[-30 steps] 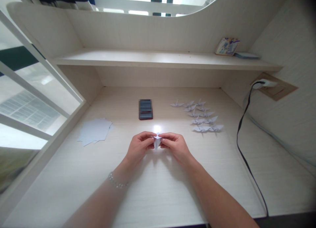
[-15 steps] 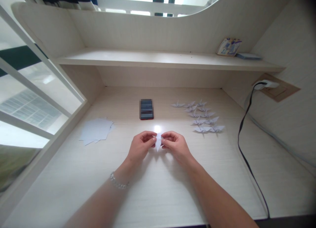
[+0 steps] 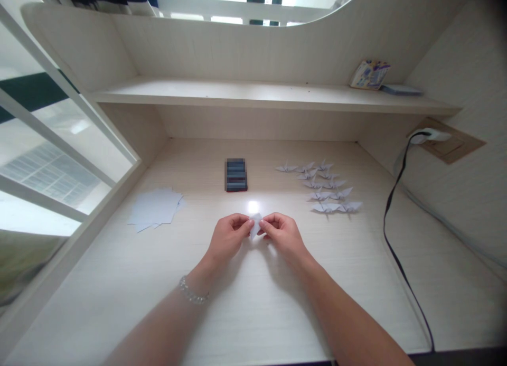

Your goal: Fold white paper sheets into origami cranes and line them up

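Note:
A small piece of folded white paper (image 3: 255, 226), pointed at its lower end, is held between both hands over the middle of the desk. My left hand (image 3: 229, 233) pinches its left edge between thumb and fingers. On the other side, my right hand (image 3: 283, 231) pinches the right edge the same way. Several folded paper cranes (image 3: 327, 195) stand in rows to the right, beyond my right hand. A loose stack of white paper sheets (image 3: 154, 207) lies to the left. Parts of the folded paper are hidden behind my fingertips.
A dark phone-like object (image 3: 236, 175), its face blurred, lies behind my hands. A black cable (image 3: 390, 234) runs from the wall socket (image 3: 447, 141) down the desk's right side. Above the back of the desk is a shelf (image 3: 237, 91) with a small patterned box (image 3: 370, 74).
The folded paper has tilted and turned slightly between my fingers, and its lower point sits a little higher. My thumbs have come closer together.

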Available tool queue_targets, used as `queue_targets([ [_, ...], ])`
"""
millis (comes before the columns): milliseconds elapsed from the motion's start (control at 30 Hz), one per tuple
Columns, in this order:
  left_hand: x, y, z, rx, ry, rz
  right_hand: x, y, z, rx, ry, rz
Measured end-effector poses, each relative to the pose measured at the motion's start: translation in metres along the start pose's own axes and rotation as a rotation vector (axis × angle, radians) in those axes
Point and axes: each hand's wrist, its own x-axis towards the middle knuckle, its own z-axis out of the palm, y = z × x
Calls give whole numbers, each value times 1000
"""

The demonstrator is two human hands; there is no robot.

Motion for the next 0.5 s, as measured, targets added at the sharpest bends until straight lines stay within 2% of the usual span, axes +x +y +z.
queue_targets([
  [133, -2, 6, 0, 127, -11, 58, -1, 0, 0, -44, -53, -74],
  [333, -4, 5, 5, 45, -68, 50, 1, 5, -4, -72, 34, -160],
  [500, -7, 7, 5, 99, -75, 60, -1, 2, -3, -129, -42, -201],
])
